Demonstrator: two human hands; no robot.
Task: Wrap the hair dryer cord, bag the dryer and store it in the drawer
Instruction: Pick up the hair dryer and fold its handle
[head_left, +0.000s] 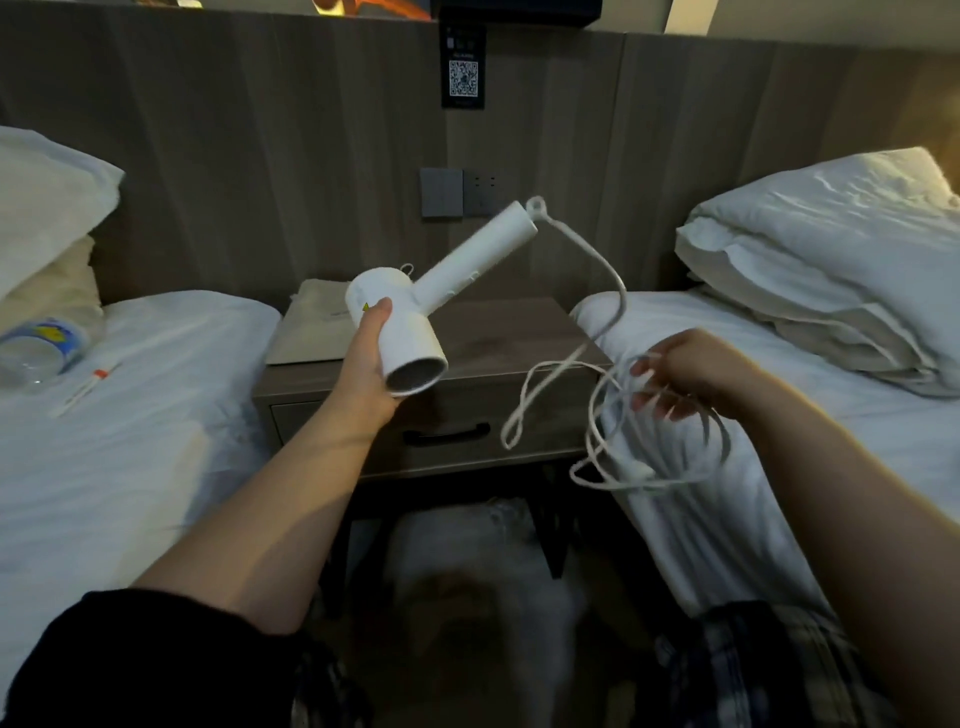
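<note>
Two hands work: the left hand (366, 358) grips the hair dryer (415, 317) barrel, the right hand (691, 371) apparently pinches the looped cord (613, 415) beneath it.

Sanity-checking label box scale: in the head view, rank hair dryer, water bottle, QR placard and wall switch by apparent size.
1. hair dryer, largest, though it is held nearest the camera, which inflates it
2. water bottle
3. QR placard
4. wall switch, a little smaller than the placard
</note>
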